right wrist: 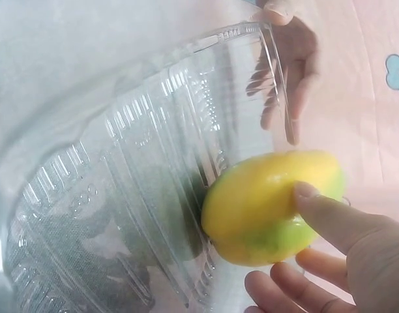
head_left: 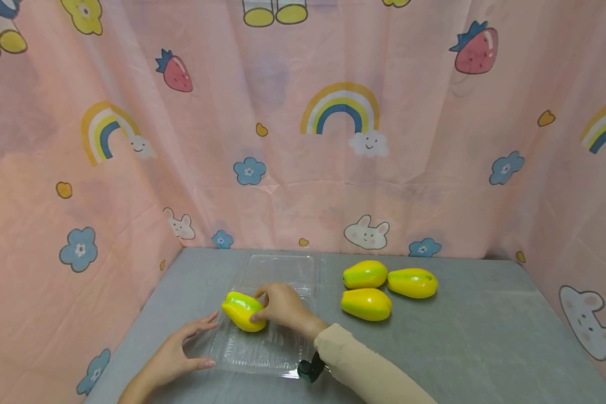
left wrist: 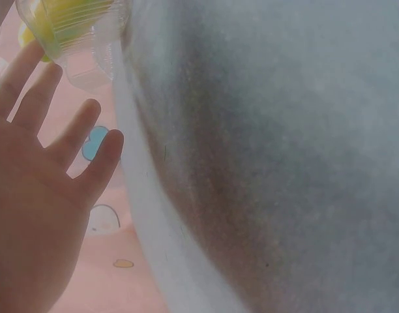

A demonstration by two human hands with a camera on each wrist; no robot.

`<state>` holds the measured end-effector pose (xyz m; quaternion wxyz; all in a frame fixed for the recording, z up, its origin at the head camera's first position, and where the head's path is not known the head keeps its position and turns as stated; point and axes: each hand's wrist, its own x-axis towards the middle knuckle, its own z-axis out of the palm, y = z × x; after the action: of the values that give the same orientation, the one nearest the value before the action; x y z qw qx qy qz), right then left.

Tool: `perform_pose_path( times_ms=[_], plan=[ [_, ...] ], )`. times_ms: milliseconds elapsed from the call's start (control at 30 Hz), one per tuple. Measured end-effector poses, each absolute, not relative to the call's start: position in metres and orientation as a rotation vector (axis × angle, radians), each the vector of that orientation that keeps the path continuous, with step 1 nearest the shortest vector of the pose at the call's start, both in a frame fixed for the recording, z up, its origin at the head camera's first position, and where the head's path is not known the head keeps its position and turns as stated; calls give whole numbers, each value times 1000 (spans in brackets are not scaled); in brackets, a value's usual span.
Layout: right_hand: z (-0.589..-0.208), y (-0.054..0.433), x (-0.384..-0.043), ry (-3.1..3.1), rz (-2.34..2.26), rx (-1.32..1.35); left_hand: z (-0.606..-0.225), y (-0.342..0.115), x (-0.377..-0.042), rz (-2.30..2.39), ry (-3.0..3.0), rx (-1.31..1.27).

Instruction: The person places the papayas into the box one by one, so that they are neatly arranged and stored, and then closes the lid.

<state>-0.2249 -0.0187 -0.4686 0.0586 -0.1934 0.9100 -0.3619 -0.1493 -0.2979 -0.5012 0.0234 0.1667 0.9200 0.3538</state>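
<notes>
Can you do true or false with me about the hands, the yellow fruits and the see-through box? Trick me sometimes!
1. The left hand is beside the clear box. True.
2. The left hand is holding a fruit. False: the right hand holds the yellow-green fruit.
3. The clear box is closed. False: it is open.
4. Three loose fruits lie to the right of the clear box. True.
5. The cloth behind is plain black. False: the pink cloth has rainbows on it.

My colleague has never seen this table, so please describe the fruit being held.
On the grey table, find the clear container. At its left side, the right hand holds a yellow-green fruit. Unlike the other three fruits, this one is held.
</notes>
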Motion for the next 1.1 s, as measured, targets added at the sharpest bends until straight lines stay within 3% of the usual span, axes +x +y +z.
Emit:
perform_pose_path(
  times_ms=[1100],
  plan=[
    [-458,-7,-225,2684,-1135,-605,-500,-299,-151,1098,2804,469]
  ],
)
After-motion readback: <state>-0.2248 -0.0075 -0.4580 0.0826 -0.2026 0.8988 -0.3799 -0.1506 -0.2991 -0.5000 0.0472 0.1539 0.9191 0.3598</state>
